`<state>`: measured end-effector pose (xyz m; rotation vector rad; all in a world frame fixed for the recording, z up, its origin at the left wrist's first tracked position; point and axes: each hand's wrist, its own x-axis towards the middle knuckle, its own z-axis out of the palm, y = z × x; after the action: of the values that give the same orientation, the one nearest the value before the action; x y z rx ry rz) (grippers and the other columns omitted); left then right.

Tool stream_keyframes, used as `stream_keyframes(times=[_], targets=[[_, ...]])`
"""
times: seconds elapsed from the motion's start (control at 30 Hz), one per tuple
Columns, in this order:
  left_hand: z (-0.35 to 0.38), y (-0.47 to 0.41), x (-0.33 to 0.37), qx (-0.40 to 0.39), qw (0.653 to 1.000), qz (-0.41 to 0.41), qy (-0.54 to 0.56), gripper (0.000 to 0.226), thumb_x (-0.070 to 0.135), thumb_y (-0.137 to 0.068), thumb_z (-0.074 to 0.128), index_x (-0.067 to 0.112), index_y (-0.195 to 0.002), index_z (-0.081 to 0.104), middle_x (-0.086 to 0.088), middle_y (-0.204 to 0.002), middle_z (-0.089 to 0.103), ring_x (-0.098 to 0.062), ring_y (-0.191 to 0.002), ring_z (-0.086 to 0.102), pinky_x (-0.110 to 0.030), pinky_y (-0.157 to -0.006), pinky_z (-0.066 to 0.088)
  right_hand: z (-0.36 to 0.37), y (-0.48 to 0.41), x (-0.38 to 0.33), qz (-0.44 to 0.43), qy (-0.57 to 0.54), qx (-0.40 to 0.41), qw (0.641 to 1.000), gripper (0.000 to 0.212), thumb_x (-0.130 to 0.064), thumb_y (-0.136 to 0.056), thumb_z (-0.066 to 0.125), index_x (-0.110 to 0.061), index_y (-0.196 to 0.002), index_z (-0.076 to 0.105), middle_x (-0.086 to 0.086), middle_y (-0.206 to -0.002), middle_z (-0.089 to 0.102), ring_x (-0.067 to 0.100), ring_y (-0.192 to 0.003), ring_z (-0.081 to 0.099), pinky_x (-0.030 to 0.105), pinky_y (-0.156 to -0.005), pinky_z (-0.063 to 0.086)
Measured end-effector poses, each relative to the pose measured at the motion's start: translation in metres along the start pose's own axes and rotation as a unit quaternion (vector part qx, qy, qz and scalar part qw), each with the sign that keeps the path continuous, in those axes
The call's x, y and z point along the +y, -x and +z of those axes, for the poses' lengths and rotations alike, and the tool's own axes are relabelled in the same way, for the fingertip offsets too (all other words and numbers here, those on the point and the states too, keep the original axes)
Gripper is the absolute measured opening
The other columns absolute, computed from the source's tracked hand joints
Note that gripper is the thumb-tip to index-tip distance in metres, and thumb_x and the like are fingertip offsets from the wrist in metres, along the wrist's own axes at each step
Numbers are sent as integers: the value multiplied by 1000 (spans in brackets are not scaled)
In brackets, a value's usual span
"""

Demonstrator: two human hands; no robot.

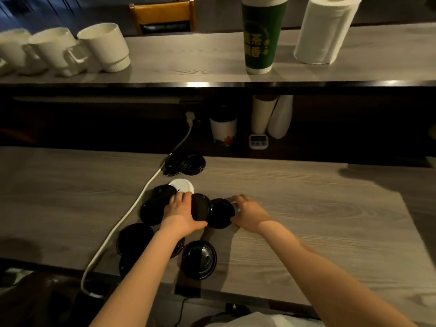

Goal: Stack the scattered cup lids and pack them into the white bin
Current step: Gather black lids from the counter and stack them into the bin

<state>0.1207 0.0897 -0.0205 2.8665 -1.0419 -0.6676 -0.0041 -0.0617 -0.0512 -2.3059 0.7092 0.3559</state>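
Head view: the left hand (pixel 182 210) has its fingers (pixel 185 195) and thumb curled round a black lid (pixel 200 207), holding it tipped up on its rim. Touching that lid, on the side away from these fingers, a second lid (pixel 220 213) lies flat on the bench (pixel 318 208). The right hand (pixel 249 213) sits against the second lid's outer rim with its fingers loosely bent; whether they pinch it or only touch it cannot be told. Just beyond the left fingers is a white lid (pixel 182 185), and to their left some dark lids (pixel 153 210) overlap. Farther out, a far pair (pixel 186 164) lies beside a white cable (pixel 132 208). Under the left forearm, the near lids (pixel 199 259) sit close to the bench's front edge. No white bin shows. The tipped lid is held only by its thin rim, so pressing it onto its neighbour off-centre would likely make it slip or skate away instead of nesting. A forearm dragged back could sweep the near lids off the edge. The cable may snag lids gathered from that side. The white lid might not nest with the black ones.
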Motion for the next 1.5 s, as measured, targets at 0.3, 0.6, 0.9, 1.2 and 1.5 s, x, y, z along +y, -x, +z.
stream_keyframes(times=[0.3,0.6,0.9,1.2,1.5], targets=[[-55,7,-12,137,987,13,78,103,54,-71,72,17,-147,15,-6,-146,18,-28,-134,31,-41,-106,34,24,-25,-18,-48,139,-24,989,102,-48,-76,71,-19,-151,9,1,-159,7,22,-146,10,41,-118,14],[-56,1,9,125,984,29,124,106,48,-69,78,15,-148,15,-7,-153,22,-28,-137,31,-42,-107,36,-22,-6,-1,-18,-47,103,993,90,-29,-71,79,-13,-144,29,4,-140,43,22,-129,42,30,-102,40],[-61,-2,99,138,975,103,143,96,50,-70,75,16,-143,23,-5,-148,28,-25,-135,31,-41,-109,32,-101,61,52,47,-145,280,948,93,-34,-62,85,-21,-139,35,-1,-134,51,18,-124,48,25,-94,41],[-53,23,245,164,953,205,152,91,48,-72,75,13,-142,28,-3,-142,25,-24,-132,31,-35,-107,31,-174,160,146,66,-79,389,915,94,-46,-69,79,-17,-144,30,-2,-143,35,15,-129,40,27,-101,38],[-40,56,423,151,933,293,148,95,48,-75,71,14,-147,19,-2,-148,23,-21,-136,28,-38,-111,31,-242,274,278,92,-150,473,864,88,-39,-72,78,-21,-145,31,-4,-145,38,12,-132,37,20,-101,29]])
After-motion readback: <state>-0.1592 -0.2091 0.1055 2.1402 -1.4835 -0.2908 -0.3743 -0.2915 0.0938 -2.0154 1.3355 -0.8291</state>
